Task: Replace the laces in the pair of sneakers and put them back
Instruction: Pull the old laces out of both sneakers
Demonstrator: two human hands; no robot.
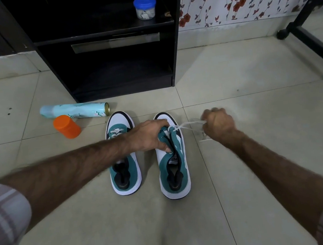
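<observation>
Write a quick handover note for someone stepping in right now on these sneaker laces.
Left hand holds the right sneaker steady at its eyelets.
Right hand grips the white lace, pulled taut out to the right from the lowest eyelets.
Left sneaker stands beside it on the floor, a lace showing near its toe.
Done: cannot tell.
Left: finish both laces, then put the pair back.

Head view, angled down at floor (231,70).
</observation>
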